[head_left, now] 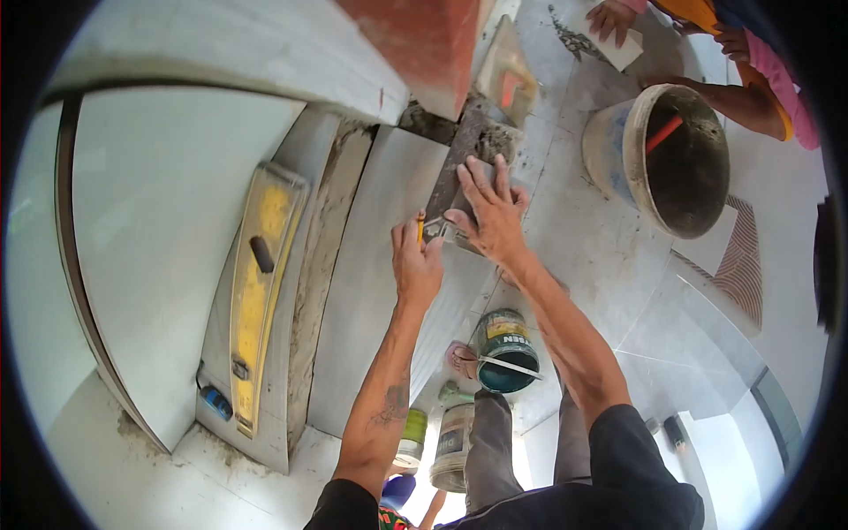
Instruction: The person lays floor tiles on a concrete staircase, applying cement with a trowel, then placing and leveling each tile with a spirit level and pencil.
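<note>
My left hand [417,268] is closed around a yellow pencil [420,226], held upright by the left edge of a narrow strip of step surface. My right hand [491,212] lies with fingers spread on a dark grey flat piece [461,237], pressing down on it. Between the two hands shows a small metallic edge [435,229], too small to name. Wet grey mortar [497,141] sits just beyond my right fingertips. Left of both hands runs a long grey tile [389,190].
A yellow spirit level [265,296] lies on the step at left, near a blue tool [215,402]. A trowel-like tool [511,79] lies ahead. A large bucket [632,159] stands right, beside another person's hand [611,19] on a tile piece. A paint bucket [505,331] stands near my legs.
</note>
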The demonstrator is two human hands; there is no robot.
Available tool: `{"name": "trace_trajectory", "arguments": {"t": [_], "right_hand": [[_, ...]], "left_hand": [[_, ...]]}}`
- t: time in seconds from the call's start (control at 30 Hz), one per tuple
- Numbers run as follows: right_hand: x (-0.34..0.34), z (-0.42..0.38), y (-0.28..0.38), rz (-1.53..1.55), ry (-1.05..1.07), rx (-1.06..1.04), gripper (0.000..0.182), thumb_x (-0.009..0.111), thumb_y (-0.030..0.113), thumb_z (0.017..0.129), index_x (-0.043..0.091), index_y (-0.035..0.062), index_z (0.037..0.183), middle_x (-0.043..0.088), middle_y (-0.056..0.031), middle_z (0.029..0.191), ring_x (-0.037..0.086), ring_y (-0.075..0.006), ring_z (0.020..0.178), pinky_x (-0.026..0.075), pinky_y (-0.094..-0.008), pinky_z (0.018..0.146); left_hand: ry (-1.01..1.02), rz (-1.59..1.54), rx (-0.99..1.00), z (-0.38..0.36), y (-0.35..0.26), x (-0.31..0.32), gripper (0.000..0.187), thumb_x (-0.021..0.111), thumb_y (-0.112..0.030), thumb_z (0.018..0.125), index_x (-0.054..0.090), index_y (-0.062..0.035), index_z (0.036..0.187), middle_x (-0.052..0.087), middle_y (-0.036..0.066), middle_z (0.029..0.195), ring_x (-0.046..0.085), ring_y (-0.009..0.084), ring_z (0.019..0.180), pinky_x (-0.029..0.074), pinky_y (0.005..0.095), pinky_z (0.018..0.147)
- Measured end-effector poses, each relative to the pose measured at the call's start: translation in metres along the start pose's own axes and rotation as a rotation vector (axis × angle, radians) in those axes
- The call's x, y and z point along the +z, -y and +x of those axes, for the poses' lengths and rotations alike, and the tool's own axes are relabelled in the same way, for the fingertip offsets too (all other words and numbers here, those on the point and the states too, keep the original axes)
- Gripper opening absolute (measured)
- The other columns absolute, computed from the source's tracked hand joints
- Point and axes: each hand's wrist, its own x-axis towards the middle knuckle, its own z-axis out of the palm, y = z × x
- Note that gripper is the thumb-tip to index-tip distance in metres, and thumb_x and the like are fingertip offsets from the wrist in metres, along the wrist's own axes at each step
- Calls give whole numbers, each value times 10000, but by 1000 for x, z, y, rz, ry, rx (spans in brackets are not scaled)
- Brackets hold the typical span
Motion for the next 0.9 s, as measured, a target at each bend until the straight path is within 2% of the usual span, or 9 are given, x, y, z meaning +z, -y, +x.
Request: {"name": "trace_trajectory", "arguments": {"t": [0.07, 0.2, 0.27, 0.37, 0.47, 0.73, 0.9], "right_hand": [[1, 3, -2, -24, -2, -15, 699, 601, 504, 864, 407, 148, 1435, 333, -28, 1532, 170, -339, 1450, 249, -524, 926], [4, 0, -1, -73, -7, -25, 712, 574, 533, 878, 392, 147, 1448, 331, -19, 1537, 172, -340, 1448, 235, -520, 944], [6, -3, -3, -57, -7, -37, 719, 556, 551, 885, 380, 154, 1458, 324, -20, 1542, 170, -338, 1449, 230, -516, 950], [5, -1, 0, -111, 7, -29, 708, 554, 558, 885, 392, 171, 1456, 340, -33, 1536, 185, -337, 1445, 228, -502, 958], [10, -1, -3, -108, -22, -57, 707, 565, 551, 882, 399, 165, 1452, 356, -39, 1528, 198, -338, 1441, 231, -507, 960], [20, 0, -10, -194, -49, -92, 732, 586, 580, 860, 426, 160, 1438, 385, -46, 1512, 234, -336, 1432, 246, -475, 963], [20, 1, -10, -173, -13, -73, 750, 591, 588, 863, 412, 154, 1449, 383, -72, 1514, 200, -341, 1444, 176, -493, 1040]], "left_hand": [[-12, -32, 2, 8, 1, 2, 530, 655, -52, 809, 483, 31, 1304, 504, 168, 1035, 538, 282, 859, 461, 361, 765], [-18, -69, -2, 11, -2, 0, 493, 645, -61, 815, 493, 40, 1273, 505, 180, 1028, 534, 303, 875, 456, 374, 778], [-9, -27, 65, 8, 5, 2, 452, 607, 4, 821, 494, 23, 1258, 500, 196, 1108, 528, 357, 1032, 454, 403, 867], [5, -53, 41, 6, 8, 2, 449, 611, 7, 815, 484, 24, 1246, 495, 206, 1125, 511, 382, 1082, 440, 428, 909], [-37, -90, 72, 6, 10, 2, 411, 615, -50, 818, 501, 55, 1199, 510, 209, 1062, 528, 375, 986, 444, 423, 846], [-93, -92, 78, 4, 18, 9, 437, 641, -10, 800, 491, 45, 1207, 505, 209, 1131, 531, 392, 1079, 453, 430, 897], [-90, -132, 52, 2, 21, 7, 430, 649, -13, 806, 481, 53, 1197, 502, 203, 1136, 540, 384, 1073, 465, 437, 887]]}}
